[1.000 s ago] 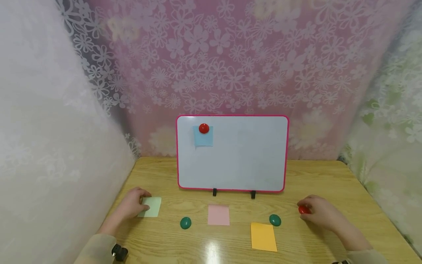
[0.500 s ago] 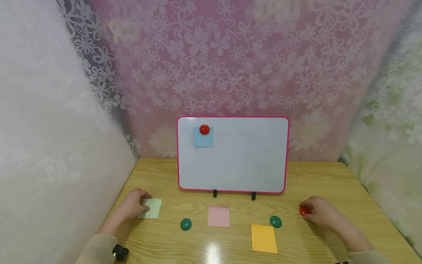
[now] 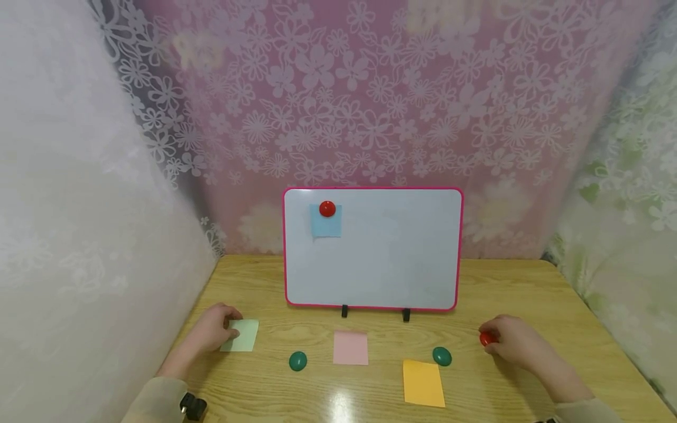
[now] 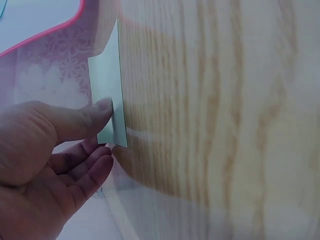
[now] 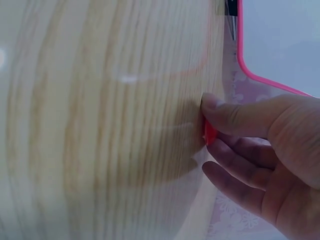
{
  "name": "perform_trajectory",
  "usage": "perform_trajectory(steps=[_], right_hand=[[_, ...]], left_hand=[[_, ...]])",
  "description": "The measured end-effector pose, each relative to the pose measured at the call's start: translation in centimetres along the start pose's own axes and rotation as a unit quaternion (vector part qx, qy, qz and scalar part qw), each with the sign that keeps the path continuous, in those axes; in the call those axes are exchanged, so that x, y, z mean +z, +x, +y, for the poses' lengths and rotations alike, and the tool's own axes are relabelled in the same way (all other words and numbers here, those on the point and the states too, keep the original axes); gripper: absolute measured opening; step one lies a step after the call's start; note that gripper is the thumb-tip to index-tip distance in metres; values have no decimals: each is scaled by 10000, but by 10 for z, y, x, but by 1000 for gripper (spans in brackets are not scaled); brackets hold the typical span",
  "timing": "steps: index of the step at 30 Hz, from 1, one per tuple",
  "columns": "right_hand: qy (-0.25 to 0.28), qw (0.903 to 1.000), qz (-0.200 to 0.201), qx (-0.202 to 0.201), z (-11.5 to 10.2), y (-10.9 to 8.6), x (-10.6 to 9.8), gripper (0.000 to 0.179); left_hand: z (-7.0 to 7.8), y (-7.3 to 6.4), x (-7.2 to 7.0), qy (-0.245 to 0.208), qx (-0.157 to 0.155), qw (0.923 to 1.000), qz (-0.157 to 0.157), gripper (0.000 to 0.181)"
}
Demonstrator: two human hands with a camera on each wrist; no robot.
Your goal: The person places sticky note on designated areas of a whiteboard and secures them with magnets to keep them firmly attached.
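Note:
At the left of the table, my left hand (image 3: 211,329) is at a pale green sticky note (image 3: 245,336). In the left wrist view the thumb lies over the note (image 4: 107,80), with the fingers curled at its near edge. Over on the right, my right hand (image 3: 510,338) pinches a round red magnet (image 3: 487,338) between thumb and fingers, close to the tabletop. The right wrist view shows only a red sliver of this magnet (image 5: 210,132); the fingers hide the rest.
A pink-framed whiteboard (image 3: 381,258) stands at the back on black feet (image 3: 406,315). On it, a red magnet (image 3: 327,208) holds a blue note (image 3: 326,226). Two green magnets (image 3: 298,361), a pink note (image 3: 351,348) and an orange note (image 3: 423,383) lie between the hands.

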State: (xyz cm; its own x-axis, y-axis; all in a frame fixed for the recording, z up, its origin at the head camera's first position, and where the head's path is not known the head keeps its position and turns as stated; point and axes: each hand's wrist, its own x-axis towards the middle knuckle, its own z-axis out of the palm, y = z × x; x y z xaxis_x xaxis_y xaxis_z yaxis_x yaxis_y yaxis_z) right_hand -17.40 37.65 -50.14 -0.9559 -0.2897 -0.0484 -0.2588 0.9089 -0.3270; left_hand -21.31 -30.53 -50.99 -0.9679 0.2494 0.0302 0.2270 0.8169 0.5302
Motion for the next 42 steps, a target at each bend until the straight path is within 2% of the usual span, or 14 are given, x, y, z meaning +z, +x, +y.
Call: perform_trajectory(steps=[4, 12, 19, 26, 42], right_hand=[[38, 9999, -28, 106, 0, -1, 2, 33], [52, 9999, 24, 141, 0, -2, 3, 35], [130, 9996, 104, 227, -2, -3, 2, 36], [128, 9996, 76, 251, -3, -3, 3, 36], [17, 9998, 95, 198, -3, -4, 5, 36]], left_hand=[[-3, 1, 3, 76, -6, 10000, -6, 18], [-6, 5, 4, 81, -69, 9999, 56, 14], [-7, 6, 5, 48, -87, 9999, 118, 1], [-9, 7, 6, 44, -21, 9998, 197, 11], [-10, 7, 7, 163, 96, 9997, 176, 15]])
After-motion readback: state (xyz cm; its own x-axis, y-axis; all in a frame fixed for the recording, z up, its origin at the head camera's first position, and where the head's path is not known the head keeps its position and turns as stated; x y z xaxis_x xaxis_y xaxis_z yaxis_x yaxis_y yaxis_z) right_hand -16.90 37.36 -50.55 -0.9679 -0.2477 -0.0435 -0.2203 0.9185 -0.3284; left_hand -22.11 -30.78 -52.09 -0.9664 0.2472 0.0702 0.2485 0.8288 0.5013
